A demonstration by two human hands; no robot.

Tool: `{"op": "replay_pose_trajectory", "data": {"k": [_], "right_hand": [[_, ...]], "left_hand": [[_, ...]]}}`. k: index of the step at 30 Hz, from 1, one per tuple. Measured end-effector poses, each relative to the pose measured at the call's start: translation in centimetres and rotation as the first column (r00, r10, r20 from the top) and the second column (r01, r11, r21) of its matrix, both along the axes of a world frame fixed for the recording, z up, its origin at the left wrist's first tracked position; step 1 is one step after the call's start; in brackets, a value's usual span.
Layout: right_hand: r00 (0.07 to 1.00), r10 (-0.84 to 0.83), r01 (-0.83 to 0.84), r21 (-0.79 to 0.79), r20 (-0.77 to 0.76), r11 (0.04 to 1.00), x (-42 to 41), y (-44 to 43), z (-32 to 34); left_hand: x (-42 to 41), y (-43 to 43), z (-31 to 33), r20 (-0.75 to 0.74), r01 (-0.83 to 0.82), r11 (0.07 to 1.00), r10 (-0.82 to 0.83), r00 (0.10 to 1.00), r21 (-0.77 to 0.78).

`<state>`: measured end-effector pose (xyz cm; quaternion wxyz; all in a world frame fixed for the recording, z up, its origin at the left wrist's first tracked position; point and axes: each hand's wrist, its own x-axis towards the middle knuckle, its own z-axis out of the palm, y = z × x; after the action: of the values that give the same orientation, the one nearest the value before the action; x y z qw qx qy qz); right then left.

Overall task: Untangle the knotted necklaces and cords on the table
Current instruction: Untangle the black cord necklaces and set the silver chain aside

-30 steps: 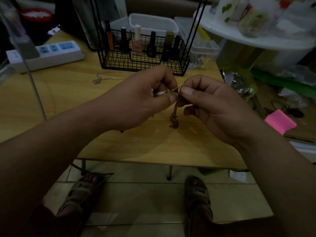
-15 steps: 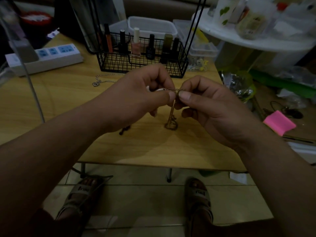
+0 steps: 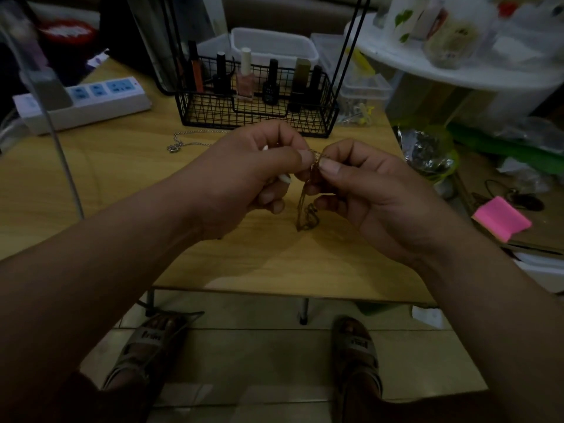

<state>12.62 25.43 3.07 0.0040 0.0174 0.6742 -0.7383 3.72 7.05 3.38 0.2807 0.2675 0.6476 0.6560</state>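
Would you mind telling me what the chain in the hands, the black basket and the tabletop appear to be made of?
Chain: fine metal links, dull gold or bronze, with a faint glint; dim light leaves the tone open.
Basket: thin metal wire, matt black coat, shown by its open grid.
Tabletop: wood or wood-look laminate, pale and smooth, with grain lines visible.

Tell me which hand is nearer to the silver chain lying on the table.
Left. The left hand sits just to the right of the silver chain; the right hand is farther right, beyond the left hand. Both pinch the gold necklace.
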Motion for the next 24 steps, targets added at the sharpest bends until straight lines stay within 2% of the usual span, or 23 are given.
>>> {"op": "replay_pose_trajectory", "data": {"k": [4,8,14,19,21,24], "right_hand": [[0.999,-0.017,0.02,0.057,-0.042,0.998,0.0,0.0,0.0],[0.973,-0.129,0.178,0.26,-0.194,0.949,0.2,-0.7,-0.1],[0.88,-0.219,0.42,0.473,-0.422,0.775,0.6,-2.2,-0.3],[0.799,-0.145,0.545,0.6,-0.584,0.586,0.6,-2.0,-0.5],[0.803,-0.141,0.536,0.598,-0.579,0.596,0.7,-2.1,-0.4],[0.874,-0.234,0.437,0.479,-0.425,0.761,0.6,-2.1,0.0]], "left_hand": [[0.2,0.1,-0.2,-0.1,-0.08,0.997,0.078,0.992,-0.012],[0.6,0.4,-0.5,-0.179,-0.162,0.987,0.163,0.97,0.017],[0.8,0.5,-0.9,-0.207,-0.201,0.977,0.213,0.955,0.078],[0.9,0.5,-1.0,-0.273,-0.209,0.972,0.231,0.934,0.106],[1.1,0.6,-1.1,-0.284,-0.21,0.972,0.233,0.93,0.11],[1.2,0.6,-1.0,-0.226,-0.21,0.972,0.228,0.947,0.102]]}}
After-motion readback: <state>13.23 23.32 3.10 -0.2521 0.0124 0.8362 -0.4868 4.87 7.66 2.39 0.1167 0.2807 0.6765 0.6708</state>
